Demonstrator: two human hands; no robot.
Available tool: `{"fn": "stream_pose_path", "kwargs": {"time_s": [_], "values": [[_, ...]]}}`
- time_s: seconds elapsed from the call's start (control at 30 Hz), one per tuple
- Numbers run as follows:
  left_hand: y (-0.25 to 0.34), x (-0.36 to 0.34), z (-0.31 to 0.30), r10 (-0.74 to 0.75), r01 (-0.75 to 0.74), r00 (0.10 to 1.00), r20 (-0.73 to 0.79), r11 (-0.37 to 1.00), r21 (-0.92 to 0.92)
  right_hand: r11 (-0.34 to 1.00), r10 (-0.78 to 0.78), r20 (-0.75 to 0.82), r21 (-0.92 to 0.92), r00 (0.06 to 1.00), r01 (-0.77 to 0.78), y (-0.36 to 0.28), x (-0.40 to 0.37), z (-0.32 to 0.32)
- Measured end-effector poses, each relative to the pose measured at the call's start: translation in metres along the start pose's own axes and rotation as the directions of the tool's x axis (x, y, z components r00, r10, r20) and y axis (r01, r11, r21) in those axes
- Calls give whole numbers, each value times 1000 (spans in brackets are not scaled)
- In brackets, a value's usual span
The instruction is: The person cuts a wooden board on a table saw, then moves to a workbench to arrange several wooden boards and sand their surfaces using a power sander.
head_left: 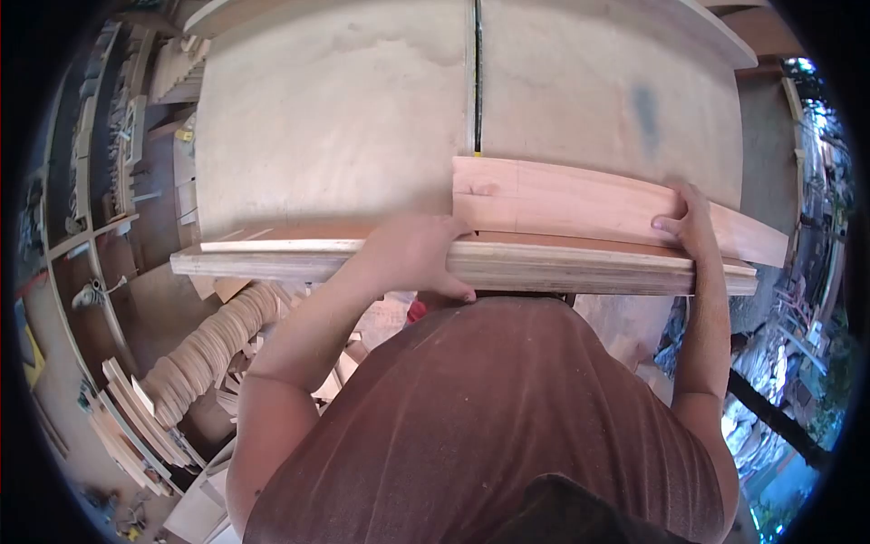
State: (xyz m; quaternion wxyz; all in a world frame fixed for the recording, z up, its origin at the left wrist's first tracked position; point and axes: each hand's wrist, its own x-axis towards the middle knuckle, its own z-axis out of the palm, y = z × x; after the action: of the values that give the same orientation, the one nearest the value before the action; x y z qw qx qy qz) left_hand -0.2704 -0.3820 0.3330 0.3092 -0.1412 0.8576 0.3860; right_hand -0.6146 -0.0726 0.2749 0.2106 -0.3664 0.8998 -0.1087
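A pale reddish wooden board (pixel 562 195) with a knot near its left end lies along the near side of a large plywood table (pixel 335 118). My right hand (pixel 693 218) holds it toward its right end, thumb on the face and fingers over the far edge. My left hand (pixel 417 254) is closed around the thick layered plywood rail (pixel 589 267) at the table's front, thumb on the near side and fingertips by the board's left end. Whether those fingertips touch the board is hard to tell.
A dark slot (pixel 478 82) runs away from me through the tabletop. Another plywood rail (pixel 716 27) spans the far side. At lower left sit a row of stacked curved wood pieces (pixel 213 349) and loose strips (pixel 136 426). Shelving with wood (pixel 109 163) stands left.
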Motion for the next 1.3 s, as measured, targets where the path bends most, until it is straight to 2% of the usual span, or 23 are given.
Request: {"fn": "stream_pose_path", "kwargs": {"time_s": [0.1, 0.17, 0.23, 0.37, 0.47, 0.53, 0.97, 1.07, 1.13, 1.23, 1.3], "values": [[-11, 7, 7, 43, -43, 999, -28, 999, -6, 998, 58, -12, 34, 998, -57, 3, 2, 0], [-16, 10, 10, 57, -57, 998, -26, 998, -23, 999, -27, -40, 43, 999, 28, 12, 2, 3], [-18, 12, 9, 83, -83, 997, -9, 996, -21, 998, 20, -13, 61, 1000, -19, 19, 1, 4], [-16, 12, 5, 52, -52, 998, 33, 998, -24, 996, 54, 19, 71, 998, -55, 16, 3, 1], [-15, 13, 1, 19, -13, 998, 59, 995, -101, 997, 59, 26, 53, 998, -60, 18, 3, 3], [-21, 14, 10, 149, -157, 985, -82, 983, -94, 996, 84, 26, 33, 996, -84, 13, 4, 0], [-24, 16, 12, 177, -186, 978, -113, 980, -73, 1000, 19, 7, 15, 1000, -19, 23, 4, 2], [-20, 14, 9, 162, -165, 979, -126, 986, -15, 999, 20, -1, 27, 1000, -20, 19, 5, 1], [-16, 15, 3, 32, -29, 999, 43, 997, -74, 1000, -4, -2, 26, 1000, 4, 19, 5, 1], [-13, 15, 2, -35, 41, 995, 90, 997, -65, 999, -27, -19, 34, 999, 27, 13, 5, -2], [-15, 14, 5, -21, 23, 998, 58, 999, -30, 998, -19, -35, 51, 999, 21, 8, 5, -2]]}}
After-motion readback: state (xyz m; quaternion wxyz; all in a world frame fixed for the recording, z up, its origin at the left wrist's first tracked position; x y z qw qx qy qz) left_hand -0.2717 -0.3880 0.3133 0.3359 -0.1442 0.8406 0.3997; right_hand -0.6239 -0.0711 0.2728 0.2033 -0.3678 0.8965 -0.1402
